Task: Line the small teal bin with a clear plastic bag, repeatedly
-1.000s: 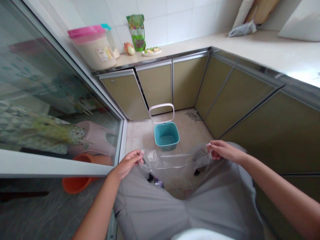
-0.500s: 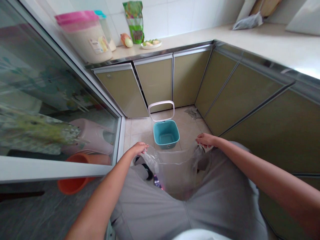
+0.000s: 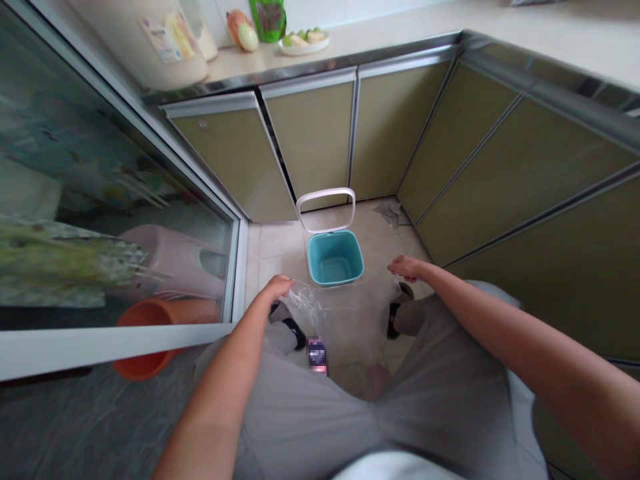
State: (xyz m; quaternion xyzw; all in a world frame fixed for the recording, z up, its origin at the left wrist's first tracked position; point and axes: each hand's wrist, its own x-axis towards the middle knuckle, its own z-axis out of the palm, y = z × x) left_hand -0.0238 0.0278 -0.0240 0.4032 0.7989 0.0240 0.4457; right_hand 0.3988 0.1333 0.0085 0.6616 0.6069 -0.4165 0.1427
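A clear plastic bag (image 3: 345, 320) is stretched between my two hands, its mouth spread wide. My left hand (image 3: 279, 287) pinches one upper corner, where the film is bunched. On the other side, the fingers of my right hand (image 3: 404, 267) are closed on the opposite edge. Just beyond the bag stands a small teal bin (image 3: 335, 259) on the tiled floor, with nothing seen inside it. Its pale pink rim frame (image 3: 326, 193) is hinged up at the back. The bag hangs in front of the bin, over the floor between my legs.
Olive cabinets (image 3: 310, 143) surround the bin at the back and right. A glass sliding door (image 3: 100, 200) stands at left, with an orange bucket (image 3: 145, 340) near it. A crumpled grey cloth-like piece (image 3: 391, 213) lies in the corner. A blurred packet (image 3: 317, 357) lies near my left foot.
My view has tilted down and closer to the bin. Both hands still hold the bag, which is now spread a little wider and nearer the bin's front.
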